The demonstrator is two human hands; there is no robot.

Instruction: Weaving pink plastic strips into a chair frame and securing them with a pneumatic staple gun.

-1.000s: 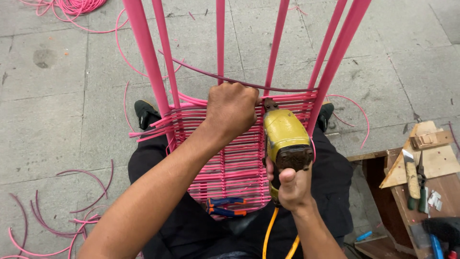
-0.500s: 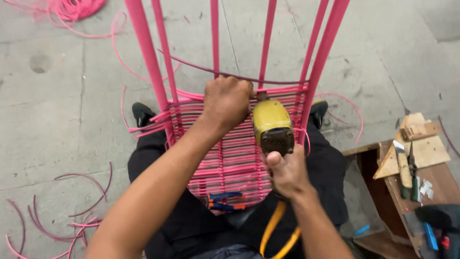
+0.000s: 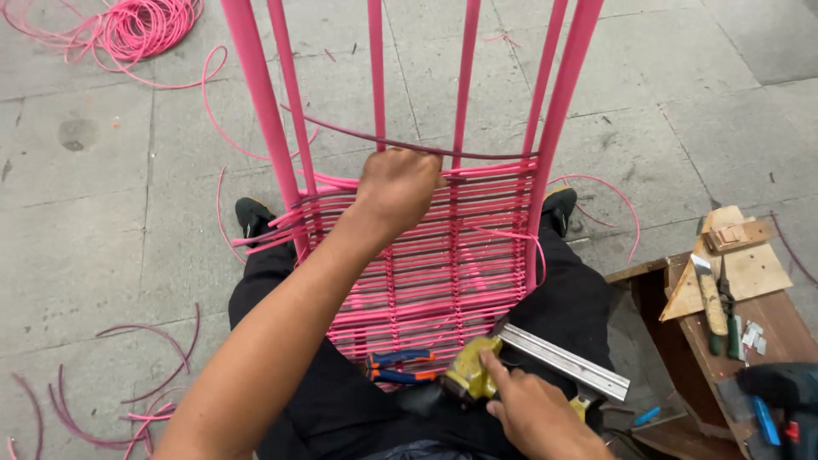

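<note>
Yellow staple gun (image 3: 477, 375) lowered from the weave to the lap; right hand (image 3: 532, 417) fingers wrapped round it. Left hand (image 3: 400, 192) fisted, gripping glossy pink woven strands (image 3: 443, 264) on the tubular frame (image 3: 256, 128).

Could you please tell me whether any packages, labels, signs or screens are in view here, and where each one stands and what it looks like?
None can be made out: no package, sign or screen shows on the floor, on the pink woven frame, or on the wooden box of hand tools at the right. The yellow stapler under the right hand shows no readable label face.
</note>
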